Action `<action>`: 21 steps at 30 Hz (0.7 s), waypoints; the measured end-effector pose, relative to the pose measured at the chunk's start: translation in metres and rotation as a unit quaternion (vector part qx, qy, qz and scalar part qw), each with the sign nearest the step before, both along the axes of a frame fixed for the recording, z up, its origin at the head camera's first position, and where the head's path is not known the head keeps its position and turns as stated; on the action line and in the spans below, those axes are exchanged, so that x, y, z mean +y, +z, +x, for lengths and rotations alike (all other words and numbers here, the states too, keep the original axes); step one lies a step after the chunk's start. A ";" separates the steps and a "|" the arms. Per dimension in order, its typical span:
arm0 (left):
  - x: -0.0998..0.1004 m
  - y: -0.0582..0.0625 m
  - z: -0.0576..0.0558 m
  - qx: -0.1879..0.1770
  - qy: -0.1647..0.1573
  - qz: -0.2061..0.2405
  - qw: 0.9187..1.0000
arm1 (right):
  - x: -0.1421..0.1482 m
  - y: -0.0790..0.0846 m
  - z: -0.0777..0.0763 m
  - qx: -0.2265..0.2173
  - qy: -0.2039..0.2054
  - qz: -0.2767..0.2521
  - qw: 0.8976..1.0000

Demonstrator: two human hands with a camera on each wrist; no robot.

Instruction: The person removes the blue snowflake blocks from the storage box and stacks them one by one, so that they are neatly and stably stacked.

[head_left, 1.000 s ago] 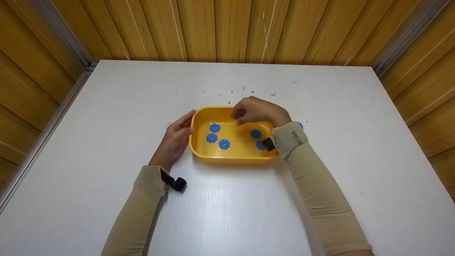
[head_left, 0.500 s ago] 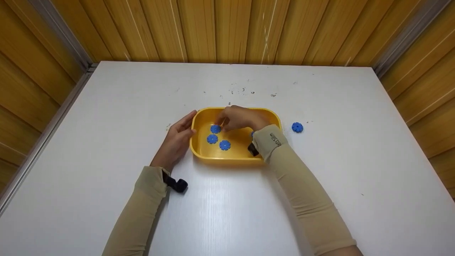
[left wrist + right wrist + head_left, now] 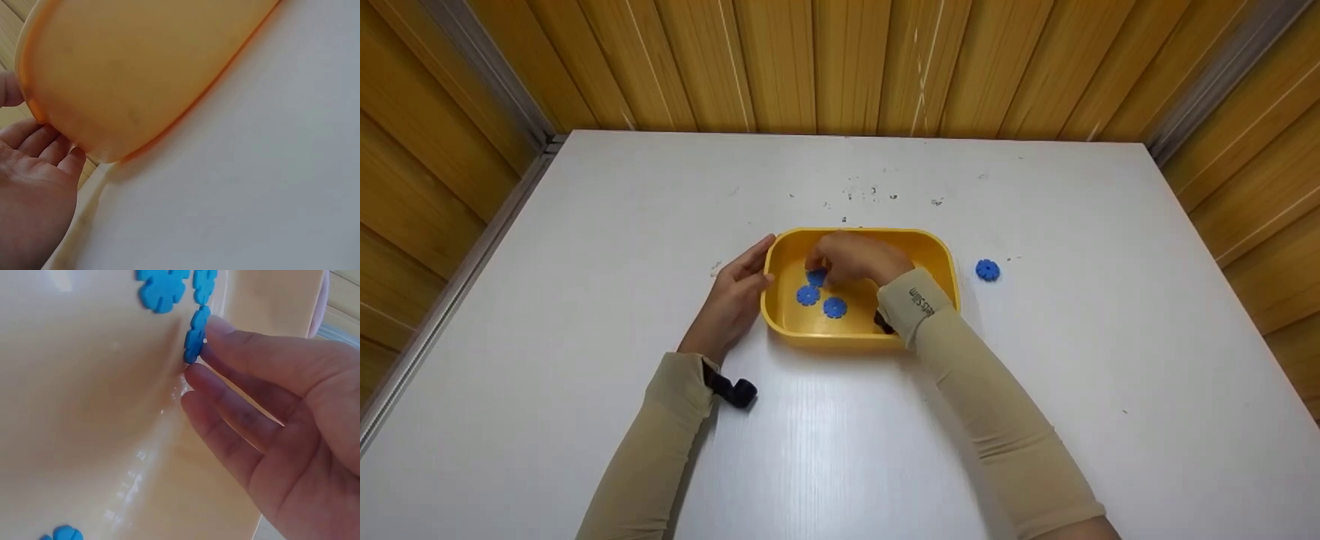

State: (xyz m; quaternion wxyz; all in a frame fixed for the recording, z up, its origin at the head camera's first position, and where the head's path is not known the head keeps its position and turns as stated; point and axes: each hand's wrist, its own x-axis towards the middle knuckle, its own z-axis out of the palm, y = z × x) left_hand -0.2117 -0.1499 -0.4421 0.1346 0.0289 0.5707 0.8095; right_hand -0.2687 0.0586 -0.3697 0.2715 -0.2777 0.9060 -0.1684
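Observation:
My left hand (image 3: 729, 300) holds the left end of a yellow plastic tray (image 3: 840, 340), thumb at the rim and fingers along the outer wall. In the left wrist view those fingers lie against the tray's side (image 3: 129, 73). My right hand (image 3: 851, 255) reaches down inside the tray near its far left part. Its thumb and fingertips pinch the edge of a blue notched disc (image 3: 194, 334), a flower-shaped building piece. Two similar blue discs, one (image 3: 808, 295) and another (image 3: 834, 307), lie flat on the tray floor close by.
Another blue disc (image 3: 988, 270) lies on the white table (image 3: 1110, 337) right of the tray. At the bottom of the right wrist view a further disc (image 3: 64, 533) shows in the tray. Wood-look panels (image 3: 847, 67) stand behind the table.
My right hand has moved left and down into the tray and now grips the far-left disc. The disc on the table has come fully into sight. My left hand stays at the tray.

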 end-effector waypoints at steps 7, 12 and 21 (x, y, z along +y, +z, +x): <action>0.000 -0.001 0.000 0.006 -0.002 -0.004 1.000 | -0.001 -0.001 0.004 0.023 0.015 0.022 0.999; 0.000 -0.002 -0.001 0.007 0.000 0.002 1.000 | 0.000 0.000 0.004 0.002 -0.002 0.036 0.999; 0.000 -0.002 -0.001 0.011 0.001 -0.004 1.000 | 0.004 0.000 0.004 -0.012 -0.013 0.037 0.999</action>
